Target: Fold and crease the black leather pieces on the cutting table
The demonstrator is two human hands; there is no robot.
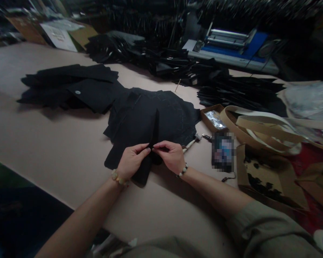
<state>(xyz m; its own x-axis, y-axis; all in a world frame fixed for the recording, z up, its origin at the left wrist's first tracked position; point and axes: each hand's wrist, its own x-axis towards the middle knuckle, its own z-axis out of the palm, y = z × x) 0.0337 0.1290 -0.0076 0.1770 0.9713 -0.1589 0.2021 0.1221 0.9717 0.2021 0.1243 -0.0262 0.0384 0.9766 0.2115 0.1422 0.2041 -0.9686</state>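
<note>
Both hands meet over a black fabric piece (142, 173) near the front of the table. My left hand (131, 159) pinches its upper edge between thumb and fingers. Close beside it, my right hand (171, 154) pinches the same piece, fingertips nearly touching the left ones; any small item between them is too dark to make out. A narrow dark flap (155, 125) rises upright just beyond the fingertips. Under and behind the hands lies a spread pile of black fabric pieces (167, 111). A hammer-like tool with a pale handle (190, 145) lies by my right hand.
More black pieces (94, 89) lie at left, one bearing a white round spot. At right are a phone (223, 152), a cardboard box of small black parts (271, 172), a small box (215, 118) and coiled beige strap (247, 120). A blue-based machine (234, 41) stands behind.
</note>
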